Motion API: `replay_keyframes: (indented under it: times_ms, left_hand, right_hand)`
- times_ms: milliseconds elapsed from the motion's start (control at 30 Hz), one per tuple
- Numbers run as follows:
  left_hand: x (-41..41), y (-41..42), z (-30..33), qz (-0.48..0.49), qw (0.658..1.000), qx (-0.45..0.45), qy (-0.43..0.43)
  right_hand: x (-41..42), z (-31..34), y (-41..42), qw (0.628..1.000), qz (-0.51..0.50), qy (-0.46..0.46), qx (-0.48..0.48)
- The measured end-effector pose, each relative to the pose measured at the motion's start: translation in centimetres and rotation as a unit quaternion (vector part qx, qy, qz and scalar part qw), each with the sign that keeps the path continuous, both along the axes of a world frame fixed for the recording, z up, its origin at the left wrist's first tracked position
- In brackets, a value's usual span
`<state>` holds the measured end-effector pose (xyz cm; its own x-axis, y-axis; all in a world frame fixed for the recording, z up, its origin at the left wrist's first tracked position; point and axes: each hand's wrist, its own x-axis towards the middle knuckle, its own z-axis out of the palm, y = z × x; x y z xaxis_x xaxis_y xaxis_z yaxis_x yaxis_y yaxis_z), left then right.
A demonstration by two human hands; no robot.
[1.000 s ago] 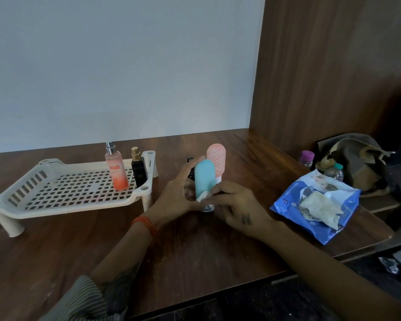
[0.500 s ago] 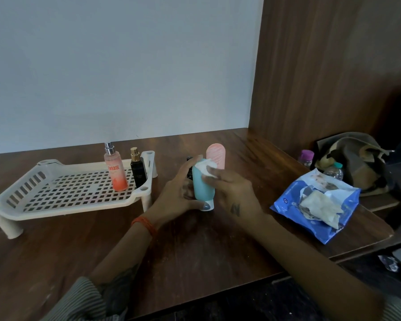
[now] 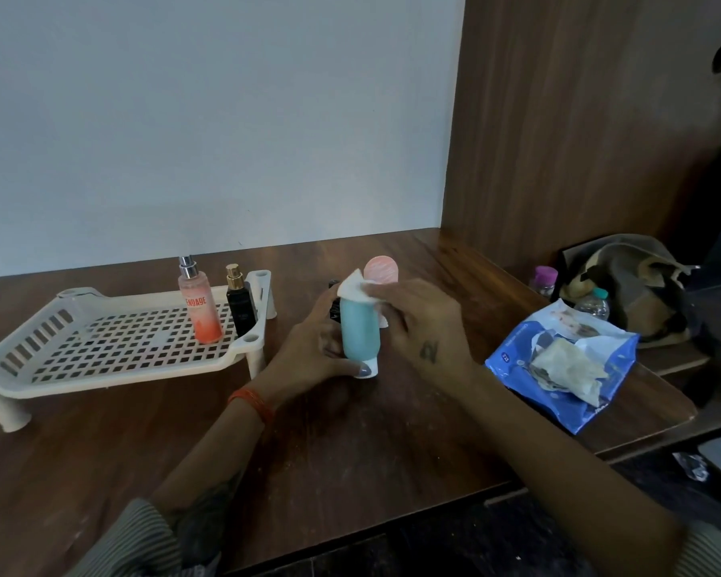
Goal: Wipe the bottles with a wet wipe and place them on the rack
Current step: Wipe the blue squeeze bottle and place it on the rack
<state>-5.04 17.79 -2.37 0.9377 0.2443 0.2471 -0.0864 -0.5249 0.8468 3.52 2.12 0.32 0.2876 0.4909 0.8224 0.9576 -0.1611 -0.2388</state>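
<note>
A teal tube bottle stands cap-down on the wooden table, gripped by my left hand around its lower part. My right hand presses a white wet wipe onto the bottle's top. Right behind stands a pink tube bottle, partly hidden, and a dark bottle shows only as a sliver past my left fingers. The cream plastic rack sits at the left, carrying an orange-pink spray bottle and a black perfume bottle at its right end.
A blue wet-wipe pack lies open at the right, near the table's edge. Beyond it, on a lower ledge, are a bag and two small capped bottles. A wooden panel rises behind the table's right side.
My right hand has slid the wipe from the bottle's lower part up to its top. My left hand keeps its hold low on the bottle.
</note>
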Motion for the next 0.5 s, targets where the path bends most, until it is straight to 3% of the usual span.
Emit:
replay_keyframes:
  times_ms: [133,233,433,500]
  left_hand:
    - [0.1,0.1,0.0,0.014,1.0,0.001,0.0]
    - [0.1,-0.1,0.0,0.014,1.0,0.012,-0.007]
    - [0.8,0.2,0.0,0.007,0.999,-0.032,-0.012]
    - [0.8,0.3,-0.1,0.003,1.0,-0.016,0.0]
  right_hand:
    - [-0.3,-0.8,1.3,0.993,0.019,-0.059,-0.098]
    - [-0.7,-1.8,0.3,0.99,0.037,-0.08,-0.11]
    - [-0.5,-1.9,-1.3,0.98,0.089,-0.011,-0.178]
    - [-0.1,-0.6,-1.4,0.984,0.079,0.005,-0.159]
